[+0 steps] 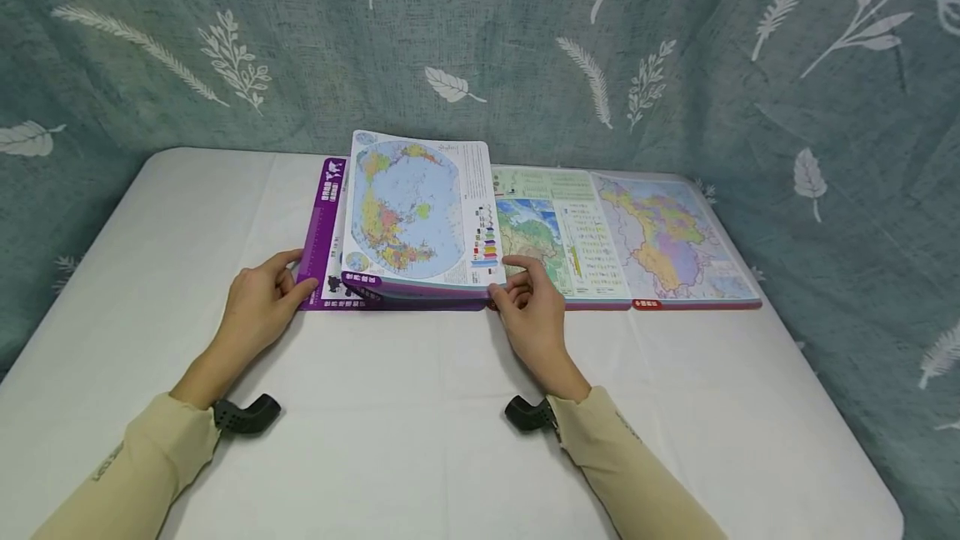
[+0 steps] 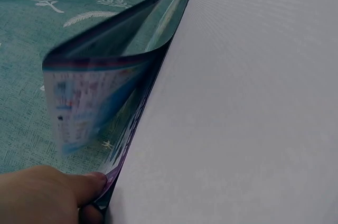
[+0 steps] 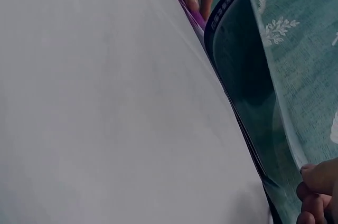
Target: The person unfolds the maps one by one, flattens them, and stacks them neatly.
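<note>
A fold-out map (image 1: pixel 678 236) lies along the back of the table, its right-hand panels spread flat. On its left part, a world-map panel (image 1: pixel 408 215) is folded over and stands slightly raised above a purple-edged panel (image 1: pixel 321 223). My left hand (image 1: pixel 262 294) pinches the purple edge near the front left corner, thumb on top. With thumb and fingers, my right hand (image 1: pixel 534 311) pinches the front right corner of the raised panel. In the left wrist view the lifted panel (image 2: pixel 95 92) bows up between both hands. The right wrist view shows my right hand (image 3: pixel 319 192) at the panel's edge.
White cloth (image 1: pixel 390 457) covers the table, with rounded corners. A green curtain (image 1: pixel 510 48) with white leaf prints hangs close behind the map and along the right side. Black wrist mounts (image 1: pixel 247 415) stick out from both sleeves.
</note>
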